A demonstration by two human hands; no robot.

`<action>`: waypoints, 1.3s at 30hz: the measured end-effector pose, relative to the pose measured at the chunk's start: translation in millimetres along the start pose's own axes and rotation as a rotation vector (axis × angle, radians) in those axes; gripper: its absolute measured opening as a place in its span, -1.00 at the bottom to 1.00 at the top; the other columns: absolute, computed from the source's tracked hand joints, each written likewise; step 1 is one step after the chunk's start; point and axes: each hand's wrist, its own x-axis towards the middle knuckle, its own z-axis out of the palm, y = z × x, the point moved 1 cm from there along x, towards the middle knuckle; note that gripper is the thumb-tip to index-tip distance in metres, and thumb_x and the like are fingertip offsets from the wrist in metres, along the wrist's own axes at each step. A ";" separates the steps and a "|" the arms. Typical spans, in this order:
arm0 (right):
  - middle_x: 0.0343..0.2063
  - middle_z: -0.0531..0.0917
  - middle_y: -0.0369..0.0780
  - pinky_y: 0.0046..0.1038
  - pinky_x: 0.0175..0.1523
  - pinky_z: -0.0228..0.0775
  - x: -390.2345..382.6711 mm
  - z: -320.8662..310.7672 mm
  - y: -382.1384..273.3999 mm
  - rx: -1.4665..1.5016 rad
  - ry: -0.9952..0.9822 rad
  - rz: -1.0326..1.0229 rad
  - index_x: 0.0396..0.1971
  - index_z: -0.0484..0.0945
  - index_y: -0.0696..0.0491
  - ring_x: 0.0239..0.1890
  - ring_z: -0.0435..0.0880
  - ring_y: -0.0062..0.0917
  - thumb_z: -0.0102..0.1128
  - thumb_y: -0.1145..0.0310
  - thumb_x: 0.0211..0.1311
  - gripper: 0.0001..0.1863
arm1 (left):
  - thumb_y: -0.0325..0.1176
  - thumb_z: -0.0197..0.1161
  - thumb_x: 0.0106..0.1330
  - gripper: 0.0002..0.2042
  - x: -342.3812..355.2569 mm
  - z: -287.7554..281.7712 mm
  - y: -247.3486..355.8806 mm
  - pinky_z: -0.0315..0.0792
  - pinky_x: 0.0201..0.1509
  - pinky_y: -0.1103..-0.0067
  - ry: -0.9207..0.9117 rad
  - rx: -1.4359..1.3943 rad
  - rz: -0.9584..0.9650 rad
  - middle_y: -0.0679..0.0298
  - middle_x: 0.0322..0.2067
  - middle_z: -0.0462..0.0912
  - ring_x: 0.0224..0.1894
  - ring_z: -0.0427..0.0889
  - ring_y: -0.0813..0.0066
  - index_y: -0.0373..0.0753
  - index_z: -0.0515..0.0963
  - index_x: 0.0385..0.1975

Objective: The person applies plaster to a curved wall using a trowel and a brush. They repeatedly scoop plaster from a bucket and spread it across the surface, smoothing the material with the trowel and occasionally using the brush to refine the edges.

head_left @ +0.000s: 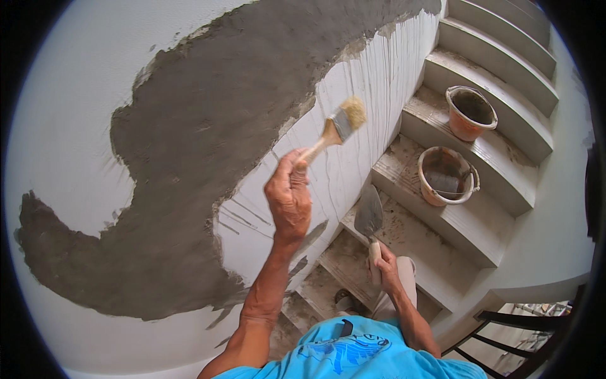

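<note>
Raised in front of the wall, my left hand [290,197] is closed round the wooden handle of a flat paintbrush [341,125]. Its pale bristles point up and to the right. Lower and to the right, my right hand [387,268] grips the handle of a pointed trowel [368,213], blade upward above the steps. Dark grey wet-looking mortar [189,120] covers a broad curving band of the white wall [259,218]. Grey drips run down the wall below the band, and the brush appears apart from its surface.
Two orange mortar-stained buckets stand on the stairs to the right: a nearer one [431,194] and another [465,131] one step higher. The grey-splashed steps [435,252] climb toward the upper right. A dark railing [521,321] lies at the lower right.
</note>
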 end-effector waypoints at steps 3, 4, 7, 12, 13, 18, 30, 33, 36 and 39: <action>-0.36 0.56 -0.25 -0.48 -0.34 0.47 12.1 31.2 -25.6 -0.122 -0.017 -0.197 0.42 0.34 0.11 -0.40 0.56 -0.58 0.16 0.26 -0.03 -0.14 | -0.06 0.04 0.60 -0.58 7.9 -32.1 21.0 0.34 -0.55 0.59 0.099 0.270 0.260 0.35 -0.54 0.50 -0.55 0.44 0.66 -0.32 0.61 0.05; -0.35 0.56 -0.25 -0.47 -0.33 0.47 15.4 46.7 -35.4 -0.151 -0.009 -0.246 0.42 0.34 0.11 -0.39 0.55 -0.58 0.13 0.27 -0.03 -0.14 | -0.07 0.04 0.60 -0.59 8.2 -44.1 25.0 0.35 -0.52 0.56 0.114 0.338 0.322 0.33 -0.55 0.51 -0.54 0.45 0.64 -0.32 0.61 0.05; -0.34 0.56 -0.24 -0.46 -0.33 0.48 20.9 89.3 -74.6 -0.220 -0.003 -0.346 0.43 0.33 0.11 -0.39 0.55 -0.60 0.10 0.27 -0.03 -0.13 | -0.10 0.05 0.60 -0.61 3.3 -71.1 26.1 0.35 -0.48 0.53 0.105 0.424 0.301 0.31 -0.55 0.53 -0.53 0.45 0.61 -0.33 0.63 0.02; -0.40 0.58 -0.23 -0.48 -0.45 0.50 10.7 128.9 -89.7 -0.035 -0.312 -0.199 0.42 0.32 0.08 -0.53 0.57 -0.59 0.17 0.19 0.05 -0.17 | -0.28 0.08 0.59 -0.73 -29.5 -119.1 47.0 0.47 -0.38 0.41 0.066 0.469 0.148 0.14 -0.42 0.66 -0.44 0.63 0.43 -0.35 0.63 -0.02; -0.43 0.59 -0.21 -0.50 -0.55 0.49 9.9 129.6 -80.9 0.042 -0.410 -0.120 0.40 0.31 0.08 -0.62 0.56 -0.59 0.21 0.16 0.06 -0.17 | -0.28 0.08 0.59 -0.73 -38.4 -130.3 48.1 0.44 -0.43 0.45 0.055 0.446 0.082 0.19 -0.47 0.63 -0.50 0.60 0.48 -0.35 0.63 -0.03; -0.46 0.59 -0.19 -0.51 -0.61 0.49 -8.4 125.3 -55.6 0.206 -0.559 0.226 0.40 0.28 0.11 -0.64 0.57 -0.57 0.33 0.09 0.07 -0.12 | -0.29 0.10 0.57 -0.74 -82.7 -164.8 42.6 0.26 -0.64 0.62 0.095 0.269 -0.250 0.37 -0.62 0.44 -0.68 0.41 0.70 -0.34 0.64 -0.04; -0.52 0.55 -0.21 -0.56 -0.65 0.47 -20.1 141.7 -42.5 0.242 -0.686 0.353 0.44 0.26 0.12 -0.65 0.57 -0.58 0.41 -0.01 0.04 -0.02 | -0.41 0.09 0.52 -0.78 -118.8 -195.6 23.8 0.24 -0.72 0.64 0.134 0.153 -0.523 0.38 -0.63 0.39 -0.72 0.37 0.70 -0.39 0.65 -0.08; -0.52 0.55 -0.20 -0.53 -0.65 0.47 -25.1 131.8 -36.0 0.244 -0.676 0.370 0.43 0.26 0.12 -0.66 0.57 -0.55 0.42 -0.03 0.05 -0.02 | -0.41 0.09 0.51 -0.78 -139.7 -213.9 18.3 0.25 -0.73 0.63 0.181 0.165 -0.607 0.36 -0.64 0.39 -0.72 0.37 0.68 -0.40 0.65 -0.11; -0.51 0.56 -0.19 -0.50 -0.64 0.45 -26.9 125.3 -42.2 0.193 -0.627 0.339 0.43 0.26 0.12 -0.65 0.57 -0.53 0.41 -0.03 0.06 -0.03 | -0.39 0.09 0.51 -0.77 -175.5 -237.1 6.2 0.28 -0.72 0.60 0.221 0.224 -0.685 0.35 -0.64 0.40 -0.72 0.39 0.65 -0.40 0.65 -0.14; -0.48 0.58 -0.17 -0.50 -0.57 0.43 -31.1 123.1 -55.8 0.026 -0.546 0.215 0.45 0.25 0.12 -0.63 0.56 -0.56 0.37 0.05 0.07 -0.06 | -0.31 0.07 0.52 -0.72 -232.4 -260.2 -20.1 0.34 -0.70 0.54 0.179 0.292 -0.862 0.31 -0.64 0.41 -0.72 0.43 0.57 -0.39 0.65 -0.19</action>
